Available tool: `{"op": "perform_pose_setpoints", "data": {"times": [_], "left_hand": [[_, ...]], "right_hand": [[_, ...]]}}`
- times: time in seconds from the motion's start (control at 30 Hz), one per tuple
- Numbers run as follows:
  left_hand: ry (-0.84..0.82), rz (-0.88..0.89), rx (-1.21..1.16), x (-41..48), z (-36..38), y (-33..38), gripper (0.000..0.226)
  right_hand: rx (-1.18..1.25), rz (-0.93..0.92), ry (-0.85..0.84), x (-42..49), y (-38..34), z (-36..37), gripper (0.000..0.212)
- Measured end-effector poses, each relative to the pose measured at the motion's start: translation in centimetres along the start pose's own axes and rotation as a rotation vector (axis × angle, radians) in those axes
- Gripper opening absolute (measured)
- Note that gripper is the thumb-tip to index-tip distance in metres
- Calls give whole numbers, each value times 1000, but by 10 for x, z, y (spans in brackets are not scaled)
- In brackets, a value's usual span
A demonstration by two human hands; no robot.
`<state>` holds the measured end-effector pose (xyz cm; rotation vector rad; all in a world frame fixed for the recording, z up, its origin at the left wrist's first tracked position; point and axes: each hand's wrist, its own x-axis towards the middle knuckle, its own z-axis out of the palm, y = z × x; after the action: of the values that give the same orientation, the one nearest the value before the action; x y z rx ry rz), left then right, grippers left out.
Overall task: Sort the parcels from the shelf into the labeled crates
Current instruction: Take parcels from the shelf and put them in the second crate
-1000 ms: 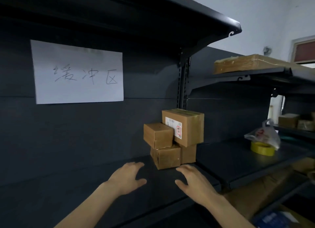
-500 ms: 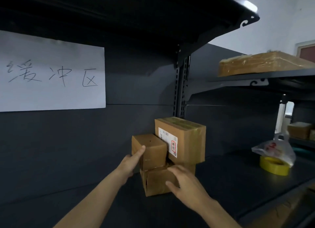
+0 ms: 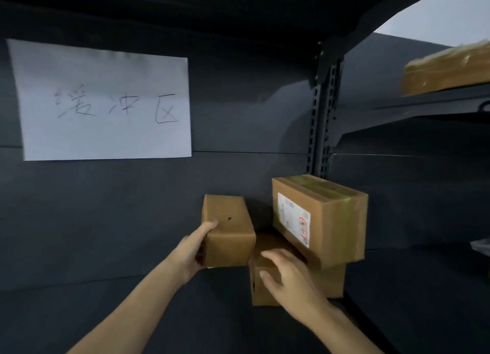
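I log: left hand (image 3: 189,250) fingers clamped on small parcel (image 3: 229,237), held left of stack. Right hand (image 3: 291,279) fingers apart, resting on lower parcel (image 3: 332,282); labelled parcel (image 3: 339,221) perched just right of them. Advise bracing stack, supporting underside.

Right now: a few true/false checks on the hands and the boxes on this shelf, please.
1. The left hand holds the small box. True.
2. The right hand grips the labelled box. False: it rests with loose fingers on the bottom box, below the labelled one.
3. The labelled box sits on top of the stack. True.
4. The paper sign hangs to the right of the boxes. False: it is on the back panel, up and to their left.
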<state>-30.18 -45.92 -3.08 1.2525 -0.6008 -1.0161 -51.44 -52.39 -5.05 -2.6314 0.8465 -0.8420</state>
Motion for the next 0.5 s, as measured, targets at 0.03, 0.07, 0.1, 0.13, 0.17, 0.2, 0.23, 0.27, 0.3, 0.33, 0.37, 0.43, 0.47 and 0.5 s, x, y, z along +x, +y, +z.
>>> {"op": "perform_pose_setpoints", "data": {"times": [0.03, 0.07, 0.1, 0.13, 0.17, 0.2, 0.23, 0.27, 0.3, 0.33, 0.37, 0.43, 0.47, 0.5], "left_hand": [[35, 20, 40, -7, -15, 0, 89], [74, 40, 94, -14, -29, 0, 90], [122, 65, 160, -21, -42, -2, 92], [179, 97, 239, -27, -53, -4, 95], [241, 132, 331, -34, -64, -6, 99], [300, 164, 427, -40, -73, -8, 103], [359, 187, 530, -44, -81, -9, 105], [419, 199, 648, -48, -89, -10, 106], [481, 211, 784, -53, -95, -10, 105], [543, 223, 927, -58, -100, -11, 102], [591, 233, 1058, -62, -104, -11, 100], [633, 238, 1262, -71, -106, -13, 100], [643, 240, 1332, -74, -106, -15, 100], [651, 243, 1383, -76, -105, -17, 100]], "right_hand": [[14, -18, 18, 5, -6, 7, 42], [31, -34, 34, 9, -13, 13, 41], [48, -49, 43, 14, -21, 20, 40], [63, -64, 41, 18, -28, 28, 40], [72, -79, 32, 22, -36, 35, 40], [80, -92, 17, 25, -42, 42, 41], [87, -103, -3, 27, -48, 49, 41], [95, -111, -24, 28, -53, 56, 41], [104, -119, -43, 29, -57, 62, 42], [111, -126, -59, 29, -60, 67, 42], [118, -128, -75, 29, -63, 72, 42], [133, -113, -111, 29, -67, 79, 42], [141, -107, -124, 29, -69, 82, 42], [146, -103, -133, 29, -71, 85, 42]]}}
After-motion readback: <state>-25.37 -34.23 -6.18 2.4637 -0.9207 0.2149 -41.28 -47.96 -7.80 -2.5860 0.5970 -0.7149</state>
